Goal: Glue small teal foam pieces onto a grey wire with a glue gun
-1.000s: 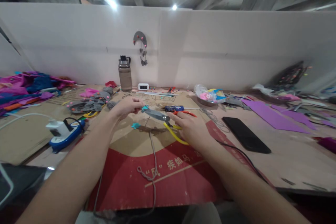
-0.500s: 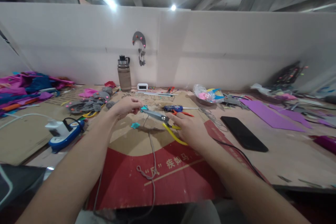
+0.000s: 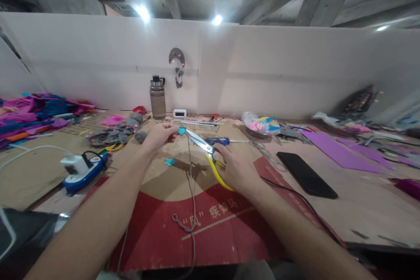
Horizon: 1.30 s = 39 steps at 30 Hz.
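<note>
My left hand (image 3: 159, 135) is closed in a pinch on a small teal felt piece (image 3: 181, 131) with a grey cord (image 3: 190, 170) hanging from it down to the cardboard. My right hand (image 3: 235, 169) grips yellow-handled scissors (image 3: 205, 146). Their blades are spread and point at the teal piece. A second teal piece (image 3: 169, 162) lies on the cardboard below my left hand.
A blue glue gun (image 3: 218, 141) lies just behind the scissors. A black phone (image 3: 306, 174) lies to the right, and a blue power strip with a white plug (image 3: 82, 166) to the left. A bottle (image 3: 157, 97) stands by the back wall. Felt scraps lie around the table.
The scissor blades have opened and risen toward the teal piece. My left hand has lifted slightly with the piece. The view has tilted up a little.
</note>
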Each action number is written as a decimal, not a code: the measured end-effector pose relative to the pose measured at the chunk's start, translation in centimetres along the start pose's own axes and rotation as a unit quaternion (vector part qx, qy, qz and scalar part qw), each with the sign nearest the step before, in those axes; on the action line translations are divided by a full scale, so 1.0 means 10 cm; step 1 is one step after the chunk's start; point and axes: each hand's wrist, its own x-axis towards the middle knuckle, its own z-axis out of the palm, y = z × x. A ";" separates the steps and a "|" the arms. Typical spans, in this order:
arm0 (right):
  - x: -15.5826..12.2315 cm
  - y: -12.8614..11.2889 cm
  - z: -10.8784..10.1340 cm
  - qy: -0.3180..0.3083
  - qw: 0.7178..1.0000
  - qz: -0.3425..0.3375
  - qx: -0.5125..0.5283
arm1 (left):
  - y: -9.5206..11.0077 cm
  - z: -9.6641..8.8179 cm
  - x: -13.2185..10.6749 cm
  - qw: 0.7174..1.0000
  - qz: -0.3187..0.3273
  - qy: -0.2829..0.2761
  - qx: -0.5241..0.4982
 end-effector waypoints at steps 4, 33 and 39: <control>-0.01 -0.02 0.03 -0.018 1.000 0.002 0.000 | -0.01 0.05 -0.03 1.000 0.013 0.006 -0.019; -0.01 -0.08 0.06 -0.030 0.998 0.030 -0.043 | 0.00 0.25 -0.15 0.997 0.045 0.024 -0.065; -0.01 -0.08 0.06 -0.036 0.998 0.036 -0.028 | 0.01 0.27 -0.17 0.996 0.068 0.028 -0.045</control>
